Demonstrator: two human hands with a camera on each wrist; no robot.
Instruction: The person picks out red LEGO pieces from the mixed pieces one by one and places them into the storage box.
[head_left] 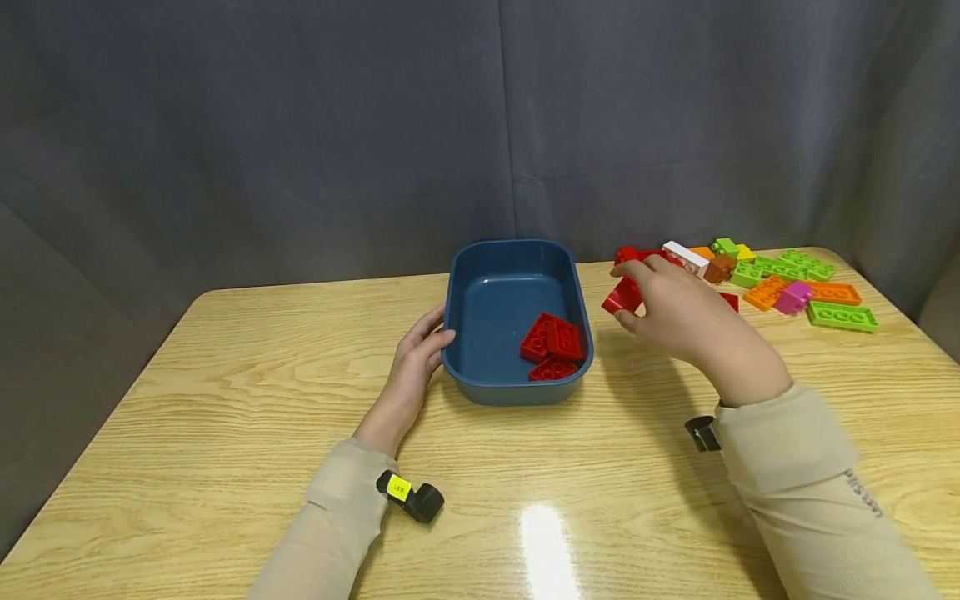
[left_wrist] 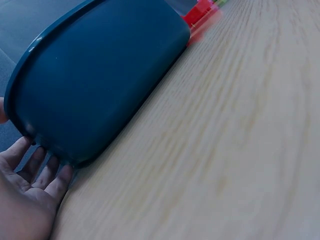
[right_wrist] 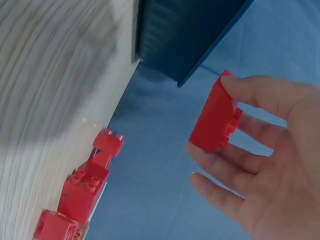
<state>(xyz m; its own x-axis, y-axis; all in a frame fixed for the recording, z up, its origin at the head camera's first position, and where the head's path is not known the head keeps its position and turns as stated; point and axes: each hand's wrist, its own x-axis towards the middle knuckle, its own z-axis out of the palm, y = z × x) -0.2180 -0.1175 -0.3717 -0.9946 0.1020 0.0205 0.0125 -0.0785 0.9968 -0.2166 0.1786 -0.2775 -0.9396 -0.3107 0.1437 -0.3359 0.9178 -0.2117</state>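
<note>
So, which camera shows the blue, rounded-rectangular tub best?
The head view: it looks into the tub and shows almost all its rim, with red plastic bricks inside. The left wrist view shows mostly outer wall, touched by the left hand; the right wrist view, just outer wall, cut off at the top.

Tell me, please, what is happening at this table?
A person works at a light wooden table. The right hand pinches a red plastic toy brick in the air. The left hand holds the side of a blue rectangular plastic bin, where other red bricks lie. More bricks, in several colours, lie on the table to the right.
</note>
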